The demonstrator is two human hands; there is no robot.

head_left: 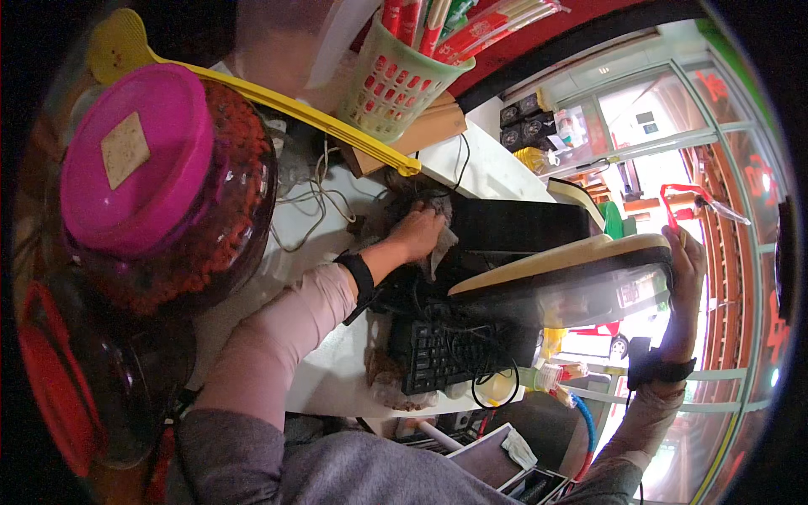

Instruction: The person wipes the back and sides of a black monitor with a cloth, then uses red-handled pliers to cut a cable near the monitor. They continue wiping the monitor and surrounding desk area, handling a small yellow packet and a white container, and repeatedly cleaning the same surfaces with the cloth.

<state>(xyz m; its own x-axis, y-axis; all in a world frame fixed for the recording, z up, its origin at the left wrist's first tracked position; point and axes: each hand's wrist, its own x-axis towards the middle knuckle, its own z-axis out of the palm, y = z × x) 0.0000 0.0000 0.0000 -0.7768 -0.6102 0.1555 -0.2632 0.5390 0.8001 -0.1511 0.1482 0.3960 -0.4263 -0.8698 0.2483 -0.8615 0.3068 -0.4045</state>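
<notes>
My left hand [418,231] is closed on a crumpled grey cloth [441,244], pressed down at the back of the counter beside a black box-shaped device [526,223]. My right hand [688,257] grips the far right end of a flat cream-and-black panel [560,263], perhaps a screen, that stands tilted over the counter. Its fingers wrap the edge, and part of them is hidden. A red plastic piece [680,195] shows just above that hand. Below the panel lies a black keyboard [450,353] with a black cable looped over it.
At left stand a large jar with a magenta lid [135,160] and another with a red lid [57,379]. A long yellow plastic tool [278,99] lies across the back. Wrapped chopsticks fill a pale green basket [396,84]. Loose cables [324,189] trail over the white counter [324,370].
</notes>
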